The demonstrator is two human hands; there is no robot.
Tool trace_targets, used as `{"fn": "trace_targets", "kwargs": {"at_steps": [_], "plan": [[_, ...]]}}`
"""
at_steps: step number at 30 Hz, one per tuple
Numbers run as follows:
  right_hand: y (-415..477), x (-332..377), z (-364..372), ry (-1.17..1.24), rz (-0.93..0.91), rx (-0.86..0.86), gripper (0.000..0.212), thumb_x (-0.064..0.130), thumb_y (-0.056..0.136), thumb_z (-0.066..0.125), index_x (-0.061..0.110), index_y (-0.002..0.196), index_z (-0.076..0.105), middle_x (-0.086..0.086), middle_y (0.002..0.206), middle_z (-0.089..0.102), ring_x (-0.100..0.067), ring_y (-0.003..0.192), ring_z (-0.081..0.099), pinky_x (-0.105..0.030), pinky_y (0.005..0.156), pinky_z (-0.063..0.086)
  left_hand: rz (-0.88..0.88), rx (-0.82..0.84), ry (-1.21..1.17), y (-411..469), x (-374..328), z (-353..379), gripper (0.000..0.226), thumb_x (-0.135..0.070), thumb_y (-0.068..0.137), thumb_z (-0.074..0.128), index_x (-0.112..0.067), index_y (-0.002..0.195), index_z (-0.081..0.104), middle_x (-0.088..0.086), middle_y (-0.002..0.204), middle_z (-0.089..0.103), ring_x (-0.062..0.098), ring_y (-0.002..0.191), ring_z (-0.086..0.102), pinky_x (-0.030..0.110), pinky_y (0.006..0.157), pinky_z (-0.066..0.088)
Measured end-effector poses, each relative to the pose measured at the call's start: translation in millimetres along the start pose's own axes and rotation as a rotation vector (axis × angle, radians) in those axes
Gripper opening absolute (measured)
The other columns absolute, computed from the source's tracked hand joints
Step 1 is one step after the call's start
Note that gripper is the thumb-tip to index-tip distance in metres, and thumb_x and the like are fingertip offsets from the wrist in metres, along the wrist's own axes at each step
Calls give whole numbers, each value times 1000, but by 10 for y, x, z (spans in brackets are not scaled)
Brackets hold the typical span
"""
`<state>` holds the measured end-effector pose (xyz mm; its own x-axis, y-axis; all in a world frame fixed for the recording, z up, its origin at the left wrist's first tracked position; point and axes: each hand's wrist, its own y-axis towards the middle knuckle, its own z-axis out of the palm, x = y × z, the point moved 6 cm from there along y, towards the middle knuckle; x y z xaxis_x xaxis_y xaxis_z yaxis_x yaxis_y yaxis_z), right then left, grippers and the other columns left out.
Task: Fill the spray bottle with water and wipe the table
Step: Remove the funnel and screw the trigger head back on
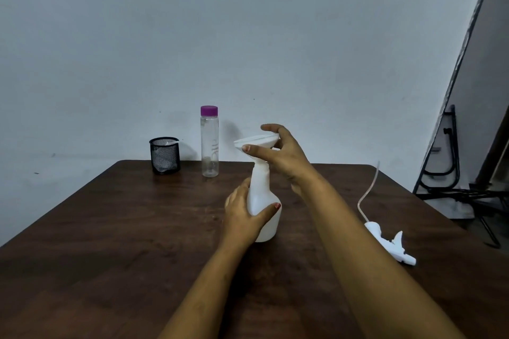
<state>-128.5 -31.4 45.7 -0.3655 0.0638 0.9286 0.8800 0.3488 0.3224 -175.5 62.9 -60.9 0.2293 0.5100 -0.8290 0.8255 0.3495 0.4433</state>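
A white spray bottle point(261, 201) stands upright in the middle of the dark wooden table point(110, 228), its head removed. My left hand point(242, 217) grips its body from the left. A white funnel point(254, 143) sits in the bottle's neck. My right hand point(283, 154) holds the funnel's rim between thumb and fingers. The white trigger spray head point(391, 245) with its thin dip tube point(367, 195) lies on the table to the right. A clear water bottle point(210, 146) with a purple cap stands at the table's far edge.
A black mesh cup point(164, 155) with something white inside stands at the far left edge of the table, left of the clear bottle. A folded black metal frame point(446, 168) leans against the wall on the right, beyond the table.
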Motion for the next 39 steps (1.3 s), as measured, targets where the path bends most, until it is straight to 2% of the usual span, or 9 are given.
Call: {"fn": "trace_targets", "kwargs": {"at_steps": [6,12,15,20,22,25,31,34,39], "plan": [[71,72,-99,69,-76,-29,58,28,69,83,27,118,50,2,122,54,-19,111,57,-34,84,56,13,-3,8,12,38,9,71,-49,73,73,-31,134,41,-9,131,49,12,123,41,31,96,38],[-13,33,-149,115,-44,-55,56,29,71,82,22,116,50,0,123,55,-20,111,59,-33,86,54,16,3,-17,-2,38,8,73,-48,71,75,-31,134,41,-11,130,49,11,123,41,31,97,38],[-67,112,-215,168,-122,-181,51,26,73,80,22,114,49,7,113,53,-11,97,60,-26,77,53,12,5,-7,-19,31,1,78,-45,69,77,-31,135,39,-9,132,46,13,125,39,33,100,38],[-117,106,-155,155,-129,-201,52,25,72,81,22,113,50,9,107,53,-8,90,59,-18,65,51,15,10,77,-54,45,3,92,-49,61,80,-34,139,33,-9,138,40,15,128,35,38,103,36],[-122,100,-203,207,-150,-254,53,24,72,81,23,115,50,13,104,52,-6,88,58,-19,67,50,18,14,109,-65,36,3,97,-49,59,81,-34,140,31,-9,140,36,16,129,34,39,105,36],[-125,116,-168,173,-152,-187,54,23,74,80,25,117,49,16,106,51,-4,92,59,-18,68,49,11,14,112,-70,37,0,99,-48,58,82,-33,140,29,-7,142,34,18,129,36,45,105,38],[-88,45,-351,403,-120,-263,54,22,76,78,29,119,46,8,117,53,-9,101,58,-33,89,49,31,24,122,-81,34,19,98,-49,60,80,-35,141,27,-8,141,32,20,129,35,42,104,38],[-65,-129,-510,260,-122,-337,75,11,72,79,32,130,36,6,121,47,-14,104,54,-30,90,48,24,24,136,-87,31,20,100,-49,62,80,-35,144,24,-8,143,27,19,131,31,42,106,36],[-46,-703,-783,-225,-51,-347,107,-5,64,77,34,144,18,1,137,33,-25,124,36,-36,101,40,47,6,106,-84,-1,26,99,-40,65,81,-34,145,23,-5,143,27,19,131,28,32,104,28]]}}
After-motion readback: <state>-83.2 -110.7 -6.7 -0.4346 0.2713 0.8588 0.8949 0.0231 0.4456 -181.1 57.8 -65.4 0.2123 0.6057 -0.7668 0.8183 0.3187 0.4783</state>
